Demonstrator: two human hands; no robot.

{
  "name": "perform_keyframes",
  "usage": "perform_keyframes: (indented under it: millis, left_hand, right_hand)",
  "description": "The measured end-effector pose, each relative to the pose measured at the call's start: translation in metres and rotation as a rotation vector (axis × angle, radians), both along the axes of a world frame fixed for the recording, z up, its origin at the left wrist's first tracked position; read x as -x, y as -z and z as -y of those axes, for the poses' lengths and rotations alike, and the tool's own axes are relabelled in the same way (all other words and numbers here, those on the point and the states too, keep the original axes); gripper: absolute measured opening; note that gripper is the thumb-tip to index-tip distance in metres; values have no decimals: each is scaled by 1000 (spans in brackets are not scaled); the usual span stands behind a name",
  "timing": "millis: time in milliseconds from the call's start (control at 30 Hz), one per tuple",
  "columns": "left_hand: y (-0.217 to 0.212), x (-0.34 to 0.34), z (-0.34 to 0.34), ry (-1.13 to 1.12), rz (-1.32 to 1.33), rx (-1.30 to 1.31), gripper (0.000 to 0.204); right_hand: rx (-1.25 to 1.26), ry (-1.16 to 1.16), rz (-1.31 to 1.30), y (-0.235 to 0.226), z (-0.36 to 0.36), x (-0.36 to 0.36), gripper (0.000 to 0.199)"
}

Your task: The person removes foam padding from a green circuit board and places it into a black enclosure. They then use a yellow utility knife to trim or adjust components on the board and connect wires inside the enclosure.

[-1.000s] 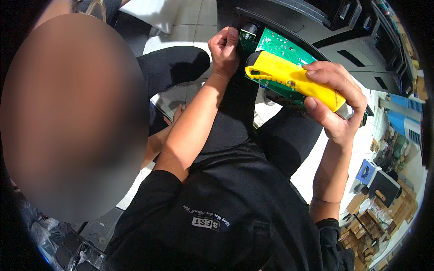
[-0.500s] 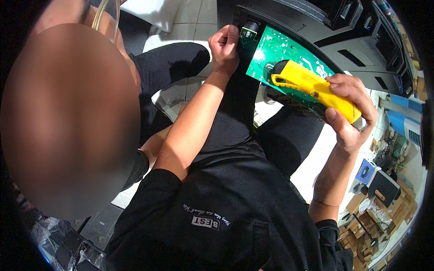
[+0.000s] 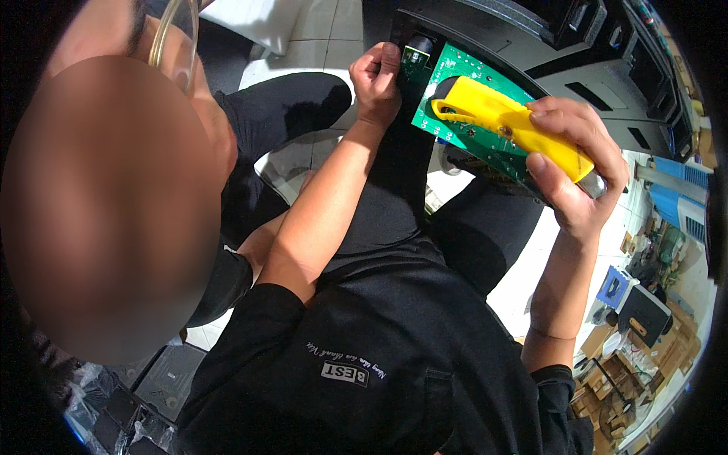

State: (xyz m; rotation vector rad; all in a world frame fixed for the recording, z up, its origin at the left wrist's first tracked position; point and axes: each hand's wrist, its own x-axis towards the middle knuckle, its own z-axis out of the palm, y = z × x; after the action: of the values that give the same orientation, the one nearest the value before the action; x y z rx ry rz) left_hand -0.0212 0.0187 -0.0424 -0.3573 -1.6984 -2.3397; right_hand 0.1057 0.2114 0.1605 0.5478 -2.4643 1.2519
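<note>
My right hand is closed around a yellow hand tool with a dark rounded end and a hook-shaped side piece; its exact kind I cannot tell. The tool's dark end is over a green circuit board, and whether it touches I cannot tell. The board's middle is covered by the tool. My left hand is curled, thumb up, at the left edge of a black equipment casing that the board sits against. Its fingertips are partly hidden. A small board piece shows beside a dark round part.
Another person sits close on my left, with a black trouser leg beside my arm. A clear ring-shaped tube is at the upper left. Cardboard boxes and a blue item lie on the right. Black cases stand lower left.
My right hand has moved the yellow tool left and slightly up across the circuit board. The left hand stays in place. The neighbouring person's head has shifted a little.
</note>
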Motion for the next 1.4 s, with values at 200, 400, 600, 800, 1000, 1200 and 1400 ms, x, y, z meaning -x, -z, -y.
perform_keyframes:
  millis: [200, 400, 600, 800, 1000, 1200, 1400]
  left_hand:
    - [3, 2, 0, 6, 4, 2, 51]
    - [10, 2, -1, 27, 33, -20, 50]
    - [13, 5, -2, 40, 40, -36, 50]
    - [11, 4, 1, -2, -14, 17, 52]
    - [7, 3, -1, 8, -12, -2, 50]
    - [7, 2, -1, 12, 0, -6, 49]
    - [11, 4, -2, 9, -1, -8, 50]
  right_hand:
    - [3, 1, 1, 1, 5, 11, 30]
    - [-82, -49, -40, -2, 10, 20, 29]
    - [-93, -71, -38, -4, 9, 23, 30]
    - [-56, -40, -11, -4, 2, 13, 32]
    - [-42, -21, 13, -7, -6, -4, 32]
    - [-38, -23, 9, -8, -4, -11, 32]
    - [-45, -48, -27, -5, 4, 2, 31]
